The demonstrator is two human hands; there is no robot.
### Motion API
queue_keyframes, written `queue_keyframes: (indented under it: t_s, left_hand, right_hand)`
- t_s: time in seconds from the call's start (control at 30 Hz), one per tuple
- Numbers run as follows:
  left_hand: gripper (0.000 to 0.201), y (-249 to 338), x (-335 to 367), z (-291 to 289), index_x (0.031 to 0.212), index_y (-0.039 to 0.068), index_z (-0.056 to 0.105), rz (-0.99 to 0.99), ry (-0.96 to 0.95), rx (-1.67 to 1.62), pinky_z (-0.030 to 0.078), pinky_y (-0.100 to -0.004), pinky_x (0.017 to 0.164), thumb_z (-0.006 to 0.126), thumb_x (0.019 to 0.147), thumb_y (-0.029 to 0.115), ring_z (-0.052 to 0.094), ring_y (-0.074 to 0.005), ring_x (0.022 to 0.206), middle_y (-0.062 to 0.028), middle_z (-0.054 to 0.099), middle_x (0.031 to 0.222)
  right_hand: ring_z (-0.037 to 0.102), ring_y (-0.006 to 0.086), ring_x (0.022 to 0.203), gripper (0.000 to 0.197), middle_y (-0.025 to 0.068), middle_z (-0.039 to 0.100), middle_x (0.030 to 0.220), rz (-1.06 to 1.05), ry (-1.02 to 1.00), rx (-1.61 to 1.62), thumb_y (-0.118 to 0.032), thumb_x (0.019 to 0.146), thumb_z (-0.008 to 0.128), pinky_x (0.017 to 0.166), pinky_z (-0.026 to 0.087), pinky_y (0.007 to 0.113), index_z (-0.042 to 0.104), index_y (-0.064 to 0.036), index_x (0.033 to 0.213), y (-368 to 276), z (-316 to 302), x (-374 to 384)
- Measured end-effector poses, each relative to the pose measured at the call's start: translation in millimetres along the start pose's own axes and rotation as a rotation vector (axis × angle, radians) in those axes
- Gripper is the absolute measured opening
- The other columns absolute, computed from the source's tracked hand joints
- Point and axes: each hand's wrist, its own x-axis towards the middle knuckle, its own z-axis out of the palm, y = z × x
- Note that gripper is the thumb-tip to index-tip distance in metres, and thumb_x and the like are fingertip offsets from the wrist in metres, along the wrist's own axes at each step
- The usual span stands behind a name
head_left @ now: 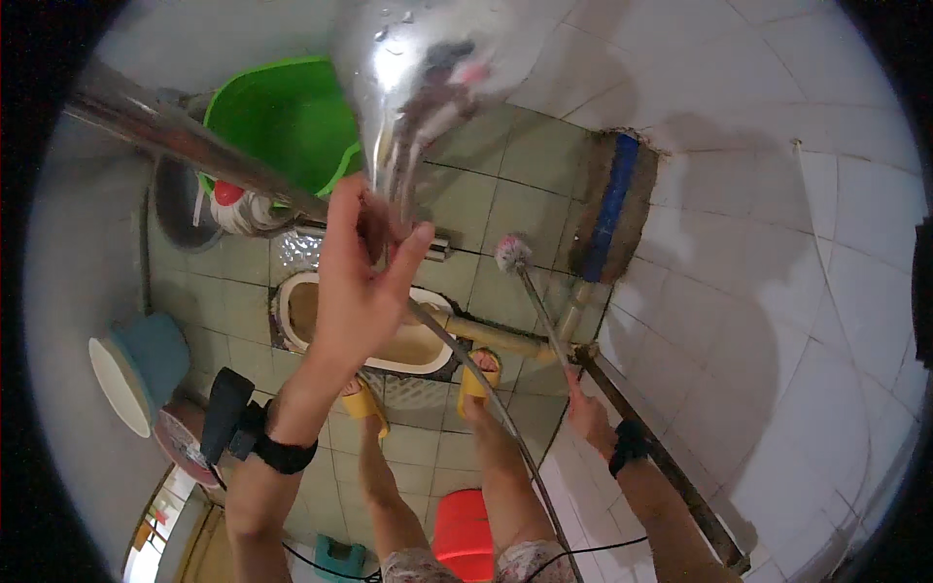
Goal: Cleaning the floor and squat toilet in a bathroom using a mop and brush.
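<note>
A chrome shower head looms large at the top middle. My left hand is closed round its handle, and the grey hose runs from there down between my legs. At the right, my right hand grips the thin handle of a toilet brush. Its pale, bristly head hangs above the floor tiles, right of the squat toilet. The white-rimmed squat toilet lies below my left hand, which hides part of it.
A green basin, a mop head and a metal pole are at the upper left. Blue bucket stands left, red bucket below. A pipe crosses toward the right wall. My yellow slippers stand beside the toilet.
</note>
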Motion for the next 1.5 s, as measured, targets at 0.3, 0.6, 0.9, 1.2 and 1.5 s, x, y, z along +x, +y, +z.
queue_keyframes:
  t_s: [0.3,0.6,0.9,1.2,1.5]
  left_hand:
    - [0.026,25.5,-7.8,0.3,0.093,0.004,0.039,0.047,0.069,-0.051,0.032,-0.0162,0.061,0.057,0.075,-0.003,0.037,-0.004,0.065,0.0028,0.039,0.072]
    - [0.024,24.4,-17.8,-6.5,0.09,0.004,0.04,0.099,0.058,-0.02,0.031,-0.0157,0.059,0.057,0.075,-0.003,0.036,-0.0035,0.064,0.0028,0.041,0.073]
    - [0.028,9.7,-27.3,-21.9,0.095,0.004,0.04,0.06,0.048,0.14,0.031,-0.0158,0.058,0.058,0.075,-0.002,0.034,-0.0037,0.062,0.0033,0.04,0.072]
    - [0.029,14.7,-23.2,-19.0,0.097,0.004,0.039,0.039,0.021,0.053,0.03,-0.0154,0.059,0.057,0.075,-0.004,0.035,-0.0036,0.064,0.0029,0.037,0.072]
    - [0.027,15.8,-6.8,-5.2,0.093,0.004,0.039,0.089,0.093,0.012,0.033,-0.0163,0.059,0.056,0.075,-0.004,0.038,-0.0033,0.065,0.0012,0.043,0.075]
  right_hand:
    - [0.053,0.0324,0.056,0.054,0.0194,0.051,0.061,-0.57,0.415,0.045,-0.015,0.084,0.038,0.051,0.041,0.045,0.016,-0.03,0.13,-138.7,-108.3,166.0]
    - [0.051,0.0285,0.048,0.06,0.0151,0.051,0.061,-0.456,0.402,-0.294,-0.007,0.081,0.035,0.049,0.045,0.036,0.011,-0.0247,0.133,-8.5,-50.7,99.9]
    - [0.054,0.0307,0.067,0.06,0.0201,0.056,0.081,-0.588,0.216,-0.143,-0.007,0.081,0.036,0.064,0.044,0.039,0.011,-0.0263,0.132,-79.7,-73.9,101.5]
    - [0.055,0.0312,0.055,0.058,0.0166,0.056,0.065,-0.54,0.116,-0.175,-0.019,0.082,0.041,0.054,0.043,0.04,0.012,-0.0247,0.132,-21.3,-79.1,95.3]
    - [0.054,0.0283,0.056,0.067,0.0147,0.054,0.062,-0.574,0.162,-0.318,-0.004,0.076,0.041,0.053,0.044,0.038,0.012,-0.0267,0.132,-98.2,-82.5,116.6]
